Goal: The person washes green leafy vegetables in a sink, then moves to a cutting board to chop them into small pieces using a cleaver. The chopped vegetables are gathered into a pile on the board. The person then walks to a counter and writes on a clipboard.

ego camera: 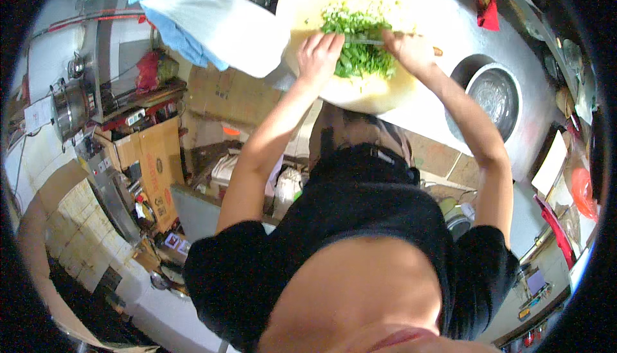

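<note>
A mound of chopped leafy greens [364, 64] lies on a round, pale cutting board [376, 100]. Paler chopped pieces [381, 2] are scattered at its far side. Across the greens runs a knife blade [365, 42]. My right hand [409, 52] is closed around the knife's handle end, and a brown handle tip shows beyond it. At the blade's other end, my left hand [319, 54] has its fingers bent and close together, touching the blade or the greens beside it. Whether those fingers grip the blade is hidden.
Right of the board, a round metal bowl [494, 95] sits on the metal counter [530, 78]. A white cloth or bag [221, 30] lies over a blue towel [185, 47] at the board's left. A red cloth or packet [487, 11] lies at the back right. Cardboard [226, 93] stands below left.
</note>
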